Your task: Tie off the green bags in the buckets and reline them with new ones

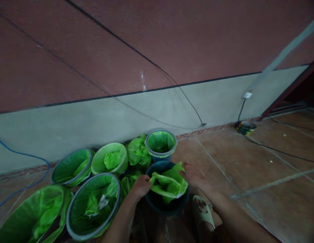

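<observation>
Green bag (171, 183) between left hand (142, 186), tight on its rim, and right hand (194, 176), blurred, grip unclear

A crumpled bright-green plastic bin liner (169, 185), mouth open, dips into 1 round, upright dark-teal bin (157, 206).

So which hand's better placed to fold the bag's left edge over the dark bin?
Likely the left hand, pinching the bag there, by the bin's left rim; the right hand is opposite.
</observation>
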{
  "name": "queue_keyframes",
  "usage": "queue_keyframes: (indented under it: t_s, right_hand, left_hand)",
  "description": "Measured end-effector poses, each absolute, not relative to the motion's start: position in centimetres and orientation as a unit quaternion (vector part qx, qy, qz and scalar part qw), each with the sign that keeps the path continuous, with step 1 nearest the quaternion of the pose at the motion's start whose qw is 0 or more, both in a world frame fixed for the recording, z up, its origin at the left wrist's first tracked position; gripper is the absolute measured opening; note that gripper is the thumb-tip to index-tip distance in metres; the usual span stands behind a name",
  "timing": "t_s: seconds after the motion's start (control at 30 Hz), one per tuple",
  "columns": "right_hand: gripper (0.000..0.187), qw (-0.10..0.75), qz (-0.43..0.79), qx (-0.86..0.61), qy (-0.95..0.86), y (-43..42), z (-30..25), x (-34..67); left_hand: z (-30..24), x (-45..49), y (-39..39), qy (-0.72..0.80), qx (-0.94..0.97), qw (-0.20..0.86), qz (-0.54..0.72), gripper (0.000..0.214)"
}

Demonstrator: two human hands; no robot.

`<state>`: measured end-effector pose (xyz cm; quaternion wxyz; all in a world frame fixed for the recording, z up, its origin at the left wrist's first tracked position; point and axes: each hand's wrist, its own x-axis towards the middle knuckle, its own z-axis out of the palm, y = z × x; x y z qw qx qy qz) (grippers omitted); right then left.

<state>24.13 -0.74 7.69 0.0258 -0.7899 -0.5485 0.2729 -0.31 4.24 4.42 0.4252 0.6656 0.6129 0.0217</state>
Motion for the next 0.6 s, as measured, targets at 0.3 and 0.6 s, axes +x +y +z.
queue_keyframes:
  t_s: [0.3,0.6]
  right_hand:
    - [0.062,0.044,0.315,-0.650,-0.690,-1.9,5.7,19.7]
    - [0.027,0.043,0.238,-0.775,-0.584,0.2,6.6,24.0]
  left_hand:
    - [6.1,0.7,3.8,0.566,0.726,0.391,0.015,0.016]
    - [7.0,-1.2,3.8,0.619,0.759,0.165,-0.113,0.033]
